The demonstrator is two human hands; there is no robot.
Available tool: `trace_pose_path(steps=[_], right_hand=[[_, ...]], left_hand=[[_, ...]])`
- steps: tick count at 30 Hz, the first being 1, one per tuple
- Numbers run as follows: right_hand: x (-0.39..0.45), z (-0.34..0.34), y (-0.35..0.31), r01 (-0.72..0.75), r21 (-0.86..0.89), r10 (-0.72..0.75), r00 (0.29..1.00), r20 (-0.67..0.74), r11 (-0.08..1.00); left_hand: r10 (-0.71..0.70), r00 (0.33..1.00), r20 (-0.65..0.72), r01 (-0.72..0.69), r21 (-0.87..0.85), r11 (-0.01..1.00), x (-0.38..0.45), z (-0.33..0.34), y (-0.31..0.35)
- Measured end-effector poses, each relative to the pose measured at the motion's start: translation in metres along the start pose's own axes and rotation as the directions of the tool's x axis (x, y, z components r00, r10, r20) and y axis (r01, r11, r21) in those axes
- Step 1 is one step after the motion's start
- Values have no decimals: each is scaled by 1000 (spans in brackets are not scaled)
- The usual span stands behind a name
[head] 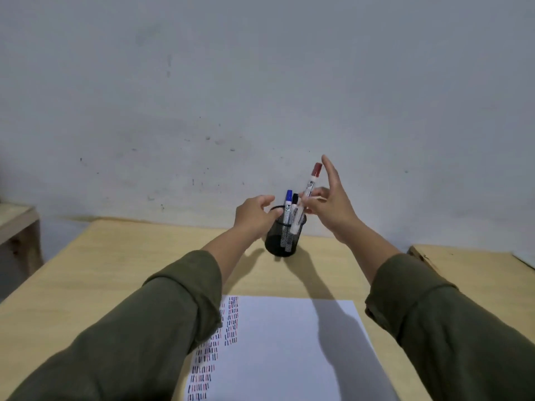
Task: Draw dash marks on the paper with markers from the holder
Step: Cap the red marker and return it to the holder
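Dash-marked paper nearest — left hand grips the holder, right hand pinches the red marker.

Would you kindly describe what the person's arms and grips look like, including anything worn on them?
Both arms are in long, loose olive-green sleeves: the left sleeve and the right sleeve are creased and end in bunched cuffs partway along the forearms. The left grip and the right grip are bare, with no glove, ring or watch in sight.

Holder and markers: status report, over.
Left hand holds holder. Right hand pinches red marker, raised above blue marker and black marker. Nothing in the way.
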State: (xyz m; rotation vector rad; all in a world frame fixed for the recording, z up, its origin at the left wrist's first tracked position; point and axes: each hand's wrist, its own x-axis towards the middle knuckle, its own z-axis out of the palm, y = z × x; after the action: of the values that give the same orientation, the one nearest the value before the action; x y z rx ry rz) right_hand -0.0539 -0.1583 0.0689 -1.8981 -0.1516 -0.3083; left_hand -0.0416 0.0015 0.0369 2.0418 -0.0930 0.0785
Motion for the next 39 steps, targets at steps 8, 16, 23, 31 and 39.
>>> trace_pose_path(steps=[8, 16, 23, 31, 39], right_hand=[[56, 23, 32, 31, -222, -53, 994, -93, 975], [65, 42, 59, 80, -353, -86, 996, 0, 932], [68, 49, 70, 109, -448, -83, 994, 78, 887], [70, 50, 76, 111, -489, -66, 992, 108, 865], [73, 53, 78, 115, -508, -103, 993, 52, 853]], left_hand=[[11, 1000, 12, -13, 200, 980, 35, 22, -25], [32, 999, 26, -36, 169, 985, 41, 26, -37], [-12, 1000, 17, 11, 36, 999, 43, 28, -38], [-28, 999, 14, 28, -8, 1000, 45, 29, -42], [-22, 1000, 4, 22, 7, 1000, 47, 29, -44]])
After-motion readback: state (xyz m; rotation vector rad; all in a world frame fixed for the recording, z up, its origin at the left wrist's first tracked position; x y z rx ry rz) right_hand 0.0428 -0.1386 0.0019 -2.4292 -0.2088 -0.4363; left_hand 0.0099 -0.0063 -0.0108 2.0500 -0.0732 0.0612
